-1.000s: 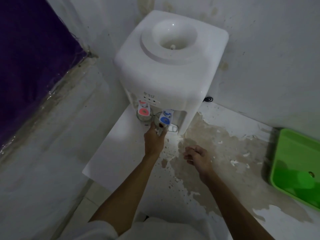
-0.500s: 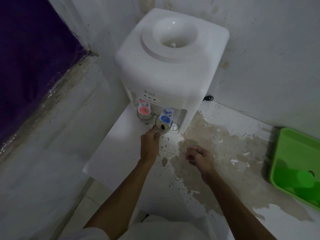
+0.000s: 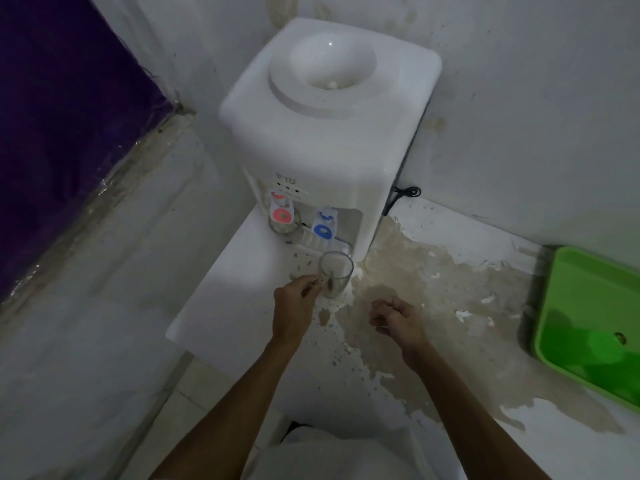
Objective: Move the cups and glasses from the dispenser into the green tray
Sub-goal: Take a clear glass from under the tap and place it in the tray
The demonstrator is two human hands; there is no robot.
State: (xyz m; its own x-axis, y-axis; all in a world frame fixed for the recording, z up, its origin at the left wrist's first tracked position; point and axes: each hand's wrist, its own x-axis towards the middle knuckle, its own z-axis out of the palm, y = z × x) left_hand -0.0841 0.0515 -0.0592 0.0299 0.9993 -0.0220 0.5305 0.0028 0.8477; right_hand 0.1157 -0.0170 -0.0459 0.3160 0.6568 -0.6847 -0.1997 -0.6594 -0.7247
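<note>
A white water dispenser (image 3: 322,133) stands in the corner on a white counter. My left hand (image 3: 294,308) grips a clear glass (image 3: 335,277) by its left side, just in front of the blue tap (image 3: 323,225). The glass is upright and out from under the tap. A second clear glass (image 3: 284,227) stands under the red tap (image 3: 281,213). My right hand (image 3: 396,317) hovers over the counter to the right of the held glass, fingers loosely curled, holding nothing. The green tray (image 3: 595,323) lies at the far right, cut off by the frame edge.
The counter (image 3: 242,289) has a worn, peeling brown patch (image 3: 433,299) between the dispenser and the tray. White walls close in behind. A black cable (image 3: 403,195) runs behind the dispenser. A purple surface (image 3: 62,116) fills the upper left.
My left hand has pulled the glass out from under the blue tap toward me. My right hand has stayed in about the same place.
</note>
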